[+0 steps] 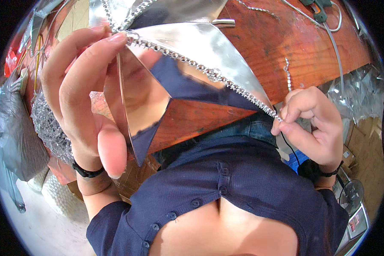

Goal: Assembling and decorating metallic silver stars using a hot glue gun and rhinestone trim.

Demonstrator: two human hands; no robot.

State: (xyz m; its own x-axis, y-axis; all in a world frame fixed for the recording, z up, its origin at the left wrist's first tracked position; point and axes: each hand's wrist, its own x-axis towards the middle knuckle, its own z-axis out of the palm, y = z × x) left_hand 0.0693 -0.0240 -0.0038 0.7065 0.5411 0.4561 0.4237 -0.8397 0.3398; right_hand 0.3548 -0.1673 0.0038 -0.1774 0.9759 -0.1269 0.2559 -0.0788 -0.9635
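Observation:
A mirrored silver star (pixel 209 42) with folded, pointed facets lies in front of me over the table edge. A rhinestone chain (pixel 181 57) runs along one ridge, from near the centre to the right-hand tip. My left hand (pixel 83 81) presses its fingertips on the chain's end near the centre, with the thumb held away. At the right tip, my right hand (pixel 311 123) pinches the chain's other end between thumb and index finger. More rhinestone chain lines ridges at the top. The left hand's fingers hide part of the centre.
The reddish wooden table (pixel 260 55) holds a short loose chain piece (pixel 288 74) and a green-handled tool (pixel 320 15) with a cable. Clear plastic (pixel 358 91) hangs at the right edge. At left are a grey plastic bag (pixel 23 132) and a glittery silver heap (pixel 51 123).

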